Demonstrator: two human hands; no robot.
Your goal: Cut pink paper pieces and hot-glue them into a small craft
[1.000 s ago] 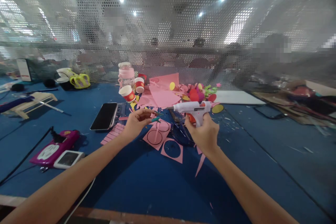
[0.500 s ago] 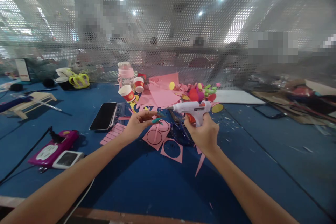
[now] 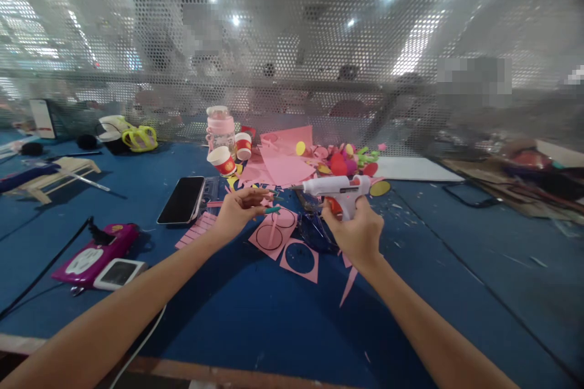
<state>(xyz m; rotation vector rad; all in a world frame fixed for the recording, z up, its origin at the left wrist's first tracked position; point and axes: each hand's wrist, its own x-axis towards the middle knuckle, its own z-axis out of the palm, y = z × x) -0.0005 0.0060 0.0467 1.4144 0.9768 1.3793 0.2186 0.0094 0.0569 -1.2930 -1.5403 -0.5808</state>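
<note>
My right hand [image 3: 356, 232] is wrapped round the grip of a white glue gun [image 3: 337, 188], whose nozzle points left. Just left of the nozzle, my left hand [image 3: 239, 209] pinches a small green piece [image 3: 272, 209] between its fingertips. Below both hands lie pink paper squares with circles cut out of them [image 3: 298, 259] on the blue table [image 3: 255, 316].
A black phone [image 3: 181, 200] lies left of my hand. Red paper cups [image 3: 222, 161], a pink bottle [image 3: 219, 127] and a heap of pink paper and coloured shapes [image 3: 319, 161] sit behind. A magenta device [image 3: 93, 255] lies front left. A perforated metal screen [image 3: 292, 61] walls the back.
Both hands stay almost where they were. The left hand's fingertips have drawn slightly closer together on the green piece, near the gun's nozzle.
</note>
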